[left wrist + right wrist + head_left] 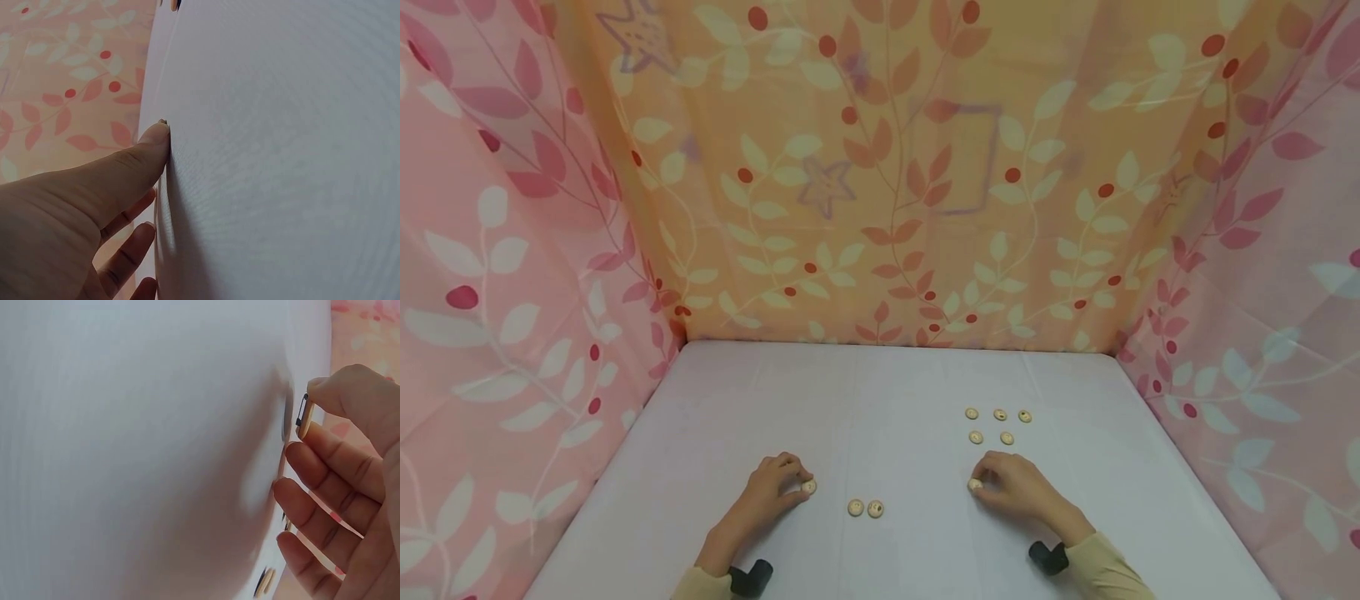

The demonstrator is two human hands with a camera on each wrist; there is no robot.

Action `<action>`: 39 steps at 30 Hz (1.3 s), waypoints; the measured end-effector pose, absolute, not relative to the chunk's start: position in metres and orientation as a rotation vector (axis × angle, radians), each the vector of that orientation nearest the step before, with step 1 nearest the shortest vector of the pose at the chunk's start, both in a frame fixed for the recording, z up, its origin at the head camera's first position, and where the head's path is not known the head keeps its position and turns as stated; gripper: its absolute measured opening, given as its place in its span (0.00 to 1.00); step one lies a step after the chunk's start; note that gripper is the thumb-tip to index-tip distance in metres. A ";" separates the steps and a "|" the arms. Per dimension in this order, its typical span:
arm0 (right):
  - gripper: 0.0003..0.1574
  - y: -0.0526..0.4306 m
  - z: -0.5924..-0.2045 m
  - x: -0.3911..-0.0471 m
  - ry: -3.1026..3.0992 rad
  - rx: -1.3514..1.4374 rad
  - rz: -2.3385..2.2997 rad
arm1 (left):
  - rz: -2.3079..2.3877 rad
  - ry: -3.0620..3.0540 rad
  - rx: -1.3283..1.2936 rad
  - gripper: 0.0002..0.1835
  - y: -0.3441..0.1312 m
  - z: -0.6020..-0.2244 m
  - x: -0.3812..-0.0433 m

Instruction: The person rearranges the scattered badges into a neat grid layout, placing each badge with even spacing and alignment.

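Observation:
My left hand (769, 492) pinches a small round wooden disc (808, 487) between thumb and fingertips, low over the white table. In the left wrist view the thumb (144, 150) covers nearly all of that disc. My right hand (1022, 492) pinches a similar disc (974, 485) by its edge; the right wrist view shows this disc (306, 417) tilted up on its side, with a dark strip on one face. Its other fingers are spread beneath. Between the hands, two discs (855, 507) lie side by side on the cloth, nearer the left hand.
Several more discs (1000, 414) lie in two loose rows beyond the right hand. A white cloth (775, 392) covers the table. Leaf-patterned curtains (895, 250) stand at the back and both sides. A dark wrist camera (1048, 557) sits by the right sleeve.

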State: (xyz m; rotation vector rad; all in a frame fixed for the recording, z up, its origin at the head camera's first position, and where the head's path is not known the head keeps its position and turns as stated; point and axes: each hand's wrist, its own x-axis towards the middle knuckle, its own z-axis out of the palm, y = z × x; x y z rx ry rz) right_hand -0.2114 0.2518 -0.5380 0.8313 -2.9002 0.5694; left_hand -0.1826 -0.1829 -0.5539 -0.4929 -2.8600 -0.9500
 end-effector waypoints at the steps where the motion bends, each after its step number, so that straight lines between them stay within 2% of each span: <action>1: 0.05 0.253 -0.538 -0.212 -2.898 0.821 0.582 | -0.950 -2.859 -0.492 0.09 -0.183 -0.554 -0.183; 13: 0.07 0.273 -0.540 -0.220 -2.931 0.622 0.589 | -0.946 -2.826 -0.511 0.10 -0.183 -0.555 -0.180; 39: 0.10 0.321 -0.538 -0.241 -2.952 0.376 0.658 | -0.967 -2.835 -0.499 0.09 -0.184 -0.555 -0.182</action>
